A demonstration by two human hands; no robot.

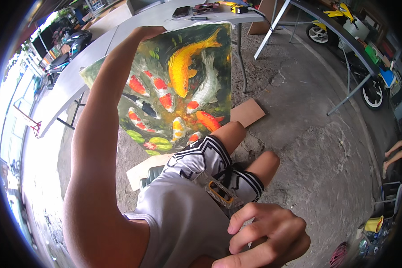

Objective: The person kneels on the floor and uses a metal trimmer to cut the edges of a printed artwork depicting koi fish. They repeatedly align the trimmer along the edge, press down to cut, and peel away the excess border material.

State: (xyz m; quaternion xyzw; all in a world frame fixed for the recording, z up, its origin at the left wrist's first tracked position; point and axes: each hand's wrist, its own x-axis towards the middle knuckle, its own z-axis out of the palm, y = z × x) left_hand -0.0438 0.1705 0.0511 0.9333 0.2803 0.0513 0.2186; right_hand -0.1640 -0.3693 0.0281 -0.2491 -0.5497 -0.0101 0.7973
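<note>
A painted canvas [184, 83] of several koi and lily pads stands tilted in front of me, between the grey table and my thigh. My left hand [153, 31] grips its upper edge, the fingers hidden behind it. My left forearm covers part of the painting's left side. Close to the camera, my right hand [271, 231] hovers by my chest with curled fingers. Its palm is turned away, so I cannot tell whether it holds anything. At my waist hangs a clear pouch [222, 192] with a yellow-rimmed item.
On the grey table [127, 37] lie a dark phone-like device [181, 12], a screwdriver [197, 18] and a yellow tape measure [238, 9]. Brown boards [248, 112] rest below the painting. Another folding table [335, 28], a yellow motorcycle [341, 13] and a person's legs [396, 154] are to the right.
</note>
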